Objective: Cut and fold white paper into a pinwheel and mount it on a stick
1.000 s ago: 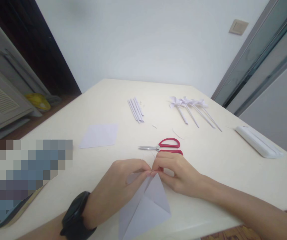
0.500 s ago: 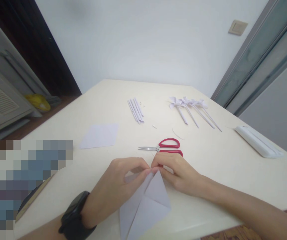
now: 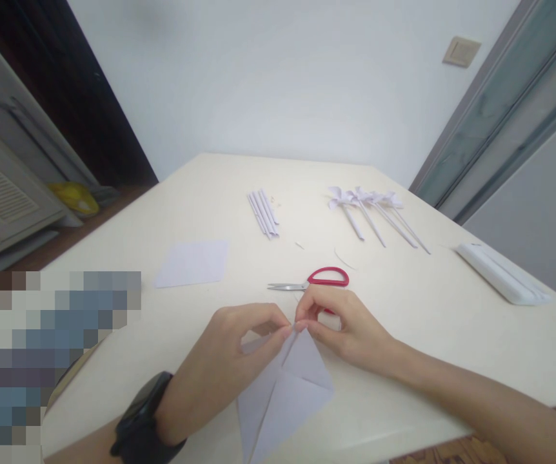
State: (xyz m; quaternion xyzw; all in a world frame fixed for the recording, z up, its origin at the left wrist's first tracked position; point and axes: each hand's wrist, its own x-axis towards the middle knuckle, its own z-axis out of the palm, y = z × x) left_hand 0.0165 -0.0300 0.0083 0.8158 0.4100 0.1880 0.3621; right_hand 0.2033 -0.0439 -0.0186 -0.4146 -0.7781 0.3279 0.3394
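A square sheet of white paper [image 3: 292, 409], slit from its corners toward the middle, hangs at the table's near edge. My left hand [image 3: 246, 357], with a black watch at the wrist, pinches the paper's far corner between thumb and forefinger. Close beside it, my right hand [image 3: 333, 322] pinches the same corner area, the fingertips of both hands almost touching. The exact hold on the corner is hidden by the fingers. Just beyond my right hand lie red-handled scissors [image 3: 329, 277], blades pointing left, one handle loop partly covered by the hand.
A plain paper sheet [image 3: 193, 263] lies at left. Several rolled paper sticks [image 3: 263, 214] sit farther back, with paper scraps [image 3: 299, 245] nearby. Several paper pinwheels [image 3: 355, 200] lie at back right, and a white plastic packet [image 3: 498, 274] rests near the table's right edge.
The slit paper has shifted slightly up and to the right. My right hand has risen a little, covering more of the scissors' near handle loop. Both hands keep their pinch.
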